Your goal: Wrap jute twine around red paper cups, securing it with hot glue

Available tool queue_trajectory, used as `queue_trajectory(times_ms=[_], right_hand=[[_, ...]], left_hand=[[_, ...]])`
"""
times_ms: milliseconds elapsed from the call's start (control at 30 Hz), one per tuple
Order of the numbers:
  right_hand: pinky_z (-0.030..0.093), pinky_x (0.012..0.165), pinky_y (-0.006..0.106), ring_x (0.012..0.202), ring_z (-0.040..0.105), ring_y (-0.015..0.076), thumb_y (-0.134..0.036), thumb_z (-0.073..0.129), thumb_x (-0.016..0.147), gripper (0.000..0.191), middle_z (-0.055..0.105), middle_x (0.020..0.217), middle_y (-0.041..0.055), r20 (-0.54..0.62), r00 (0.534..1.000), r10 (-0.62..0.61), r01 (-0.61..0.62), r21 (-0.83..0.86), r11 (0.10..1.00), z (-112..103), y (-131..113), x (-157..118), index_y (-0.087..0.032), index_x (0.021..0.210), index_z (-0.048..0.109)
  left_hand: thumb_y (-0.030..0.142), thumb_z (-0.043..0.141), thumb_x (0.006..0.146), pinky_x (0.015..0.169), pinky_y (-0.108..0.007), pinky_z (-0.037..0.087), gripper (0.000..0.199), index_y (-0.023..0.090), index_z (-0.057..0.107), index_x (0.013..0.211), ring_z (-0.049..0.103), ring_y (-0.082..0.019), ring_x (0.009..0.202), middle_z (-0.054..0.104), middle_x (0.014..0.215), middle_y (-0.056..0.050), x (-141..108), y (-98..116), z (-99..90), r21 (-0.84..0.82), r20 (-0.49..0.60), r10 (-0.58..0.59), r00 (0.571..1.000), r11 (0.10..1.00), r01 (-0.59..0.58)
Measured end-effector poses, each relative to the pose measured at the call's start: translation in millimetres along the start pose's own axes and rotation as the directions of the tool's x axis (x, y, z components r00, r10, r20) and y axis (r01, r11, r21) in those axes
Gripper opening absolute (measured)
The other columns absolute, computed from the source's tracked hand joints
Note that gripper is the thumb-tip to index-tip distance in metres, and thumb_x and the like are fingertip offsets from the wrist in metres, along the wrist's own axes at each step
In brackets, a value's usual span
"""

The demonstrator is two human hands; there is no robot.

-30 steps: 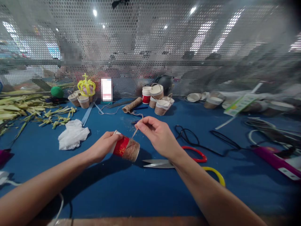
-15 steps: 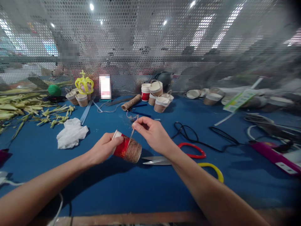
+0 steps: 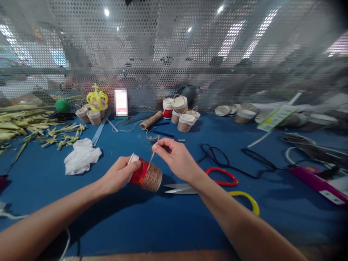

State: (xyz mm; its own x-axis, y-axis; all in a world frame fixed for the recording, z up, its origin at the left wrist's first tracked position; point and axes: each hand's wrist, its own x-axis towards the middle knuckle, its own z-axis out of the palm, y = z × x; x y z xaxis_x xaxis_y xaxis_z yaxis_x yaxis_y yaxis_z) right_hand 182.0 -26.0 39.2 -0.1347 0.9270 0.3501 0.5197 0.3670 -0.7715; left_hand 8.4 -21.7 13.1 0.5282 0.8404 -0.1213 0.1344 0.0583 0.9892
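Above the blue desk (image 3: pixel 168 224), the left hand (image 3: pixel 119 175) curls around a red paper cup (image 3: pixel 145 175) held on its side, while the right hand (image 3: pixel 175 157), wrist bent, pinches the twine (image 3: pixel 151 158) rising from its wrapped end.

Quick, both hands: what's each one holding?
Left hand: closed on the red cup.
Right hand: pinching the twine.
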Motion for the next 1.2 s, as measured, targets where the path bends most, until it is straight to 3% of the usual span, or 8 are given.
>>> queue_trajectory(times_ms=[467, 800, 1200], right_hand=[[0.04, 0.06, 0.025, 0.061, 0.05, 0.0124, -0.027, 0.046, 0.079, 0.017, 0.057, 0.065, 0.0008, 0.102, 0.993, 0.06, -0.057, -0.036, 0.998, 2.7, 0.9, 0.1, -0.016, 0.069, 0.054], [0.037, 0.056, 0.023, 0.059, 0.048, 0.011, -0.025, 0.046, 0.079, 0.018, 0.054, 0.063, 0.0005, 0.214, 0.97, 0.116, -0.13, 0.049, 0.99, 5.0, -3.0, -1.8, -0.014, 0.068, 0.053], [0.038, 0.058, 0.023, 0.061, 0.049, 0.0111, -0.024, 0.048, 0.079, 0.016, 0.056, 0.065, 0.0007, 0.208, 0.969, 0.133, -0.14, 0.022, 0.99, 9.2, -2.7, -2.6, -0.013, 0.069, 0.055]], left_hand=[[0.045, 0.044, 0.074, 0.048, -0.02, 0.024, 0.035, 0.012, 0.048, 0.064, 0.029, -0.008, 0.051, 0.039, 0.057, 0.003, -4.6, -4.2, 0.9, -0.019, 0.035, 0.073, 0.997, 0.997, -0.072], [0.041, 0.037, 0.08, 0.044, -0.02, 0.021, 0.037, 0.014, 0.041, 0.056, 0.023, -0.007, 0.048, 0.032, 0.052, 0.004, -7.7, -3.2, -0.9, 0.096, 0.104, 0.241, 0.965, 0.963, -0.251], [0.039, 0.038, 0.08, 0.044, -0.02, 0.022, 0.036, 0.014, 0.042, 0.054, 0.024, -0.007, 0.047, 0.032, 0.051, 0.004, -8.4, -4.1, -3.7, 0.132, 0.085, 0.297, 0.951, 0.943, -0.306]])
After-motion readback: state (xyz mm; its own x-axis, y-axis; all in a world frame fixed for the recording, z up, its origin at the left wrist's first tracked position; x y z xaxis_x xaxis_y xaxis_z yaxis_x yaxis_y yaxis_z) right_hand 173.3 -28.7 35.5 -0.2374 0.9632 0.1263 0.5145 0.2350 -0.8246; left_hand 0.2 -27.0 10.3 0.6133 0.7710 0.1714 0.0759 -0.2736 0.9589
